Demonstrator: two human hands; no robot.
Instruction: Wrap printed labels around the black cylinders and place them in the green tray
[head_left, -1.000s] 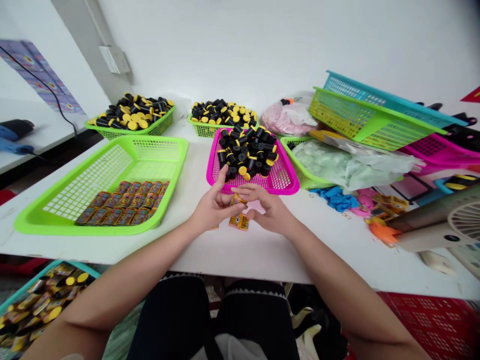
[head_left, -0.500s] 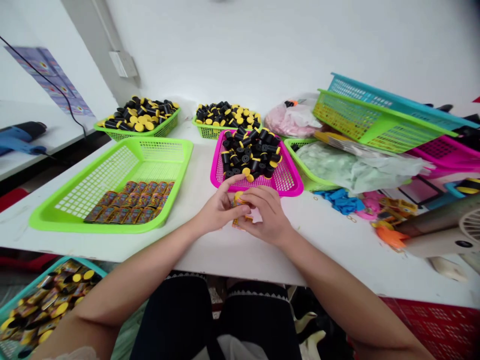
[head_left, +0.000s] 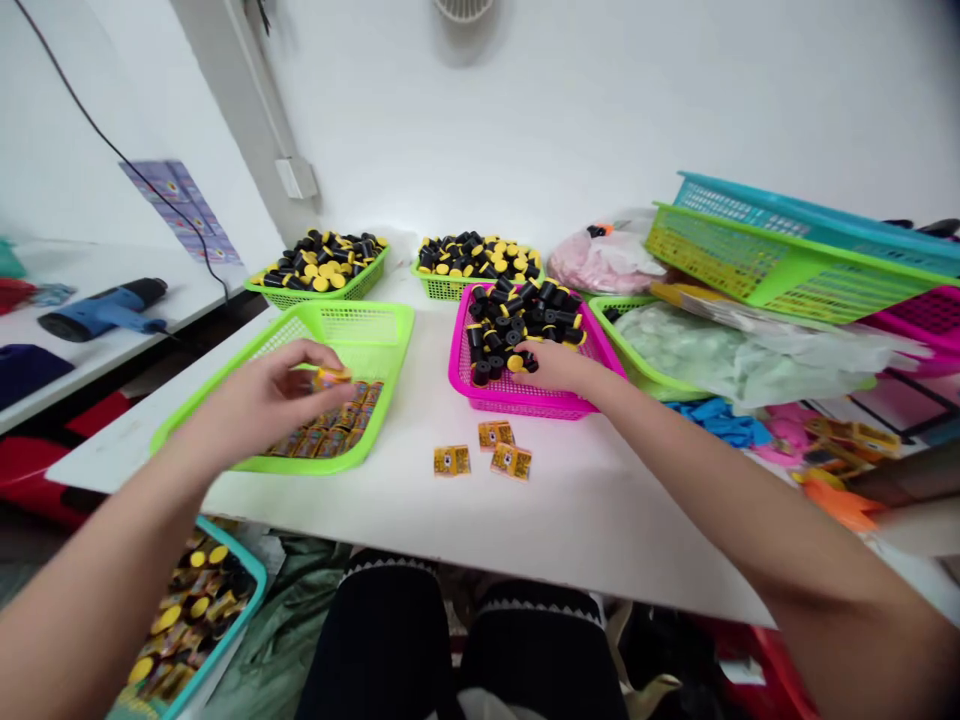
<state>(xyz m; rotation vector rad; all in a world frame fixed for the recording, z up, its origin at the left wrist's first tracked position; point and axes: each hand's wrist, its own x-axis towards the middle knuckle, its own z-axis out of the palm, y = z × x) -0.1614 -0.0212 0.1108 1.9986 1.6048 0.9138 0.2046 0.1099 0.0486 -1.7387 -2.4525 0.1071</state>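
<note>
My left hand (head_left: 259,400) is over the large green basket (head_left: 390,370), its fingers closed on a wrapped cylinder (head_left: 330,378). Below it, rows of wrapped cylinders (head_left: 330,430) stand in that basket. My right hand (head_left: 555,366) reaches into the magenta basket (head_left: 517,401), its fingertips at a black cylinder with a yellow cap (head_left: 517,362); what they grip is partly hidden among the pile. Between the hands, three flat orange printed sleeves (head_left: 451,461) lie on the white table (head_left: 420,510).
Two green baskets of black and yellow cylinders (head_left: 322,265) stand along the wall. At the right are stacked baskets (head_left: 795,260), plastic bags (head_left: 697,345) and blue pieces (head_left: 720,422). A teal basket (head_left: 251,600) sits low at the left; a blue heat gun (head_left: 105,308) lies beyond.
My hands have parted: the left moved over the green basket with a wrapped cylinder, the right into the magenta basket. The sleeves on the table are now uncovered. The view has shifted.
</note>
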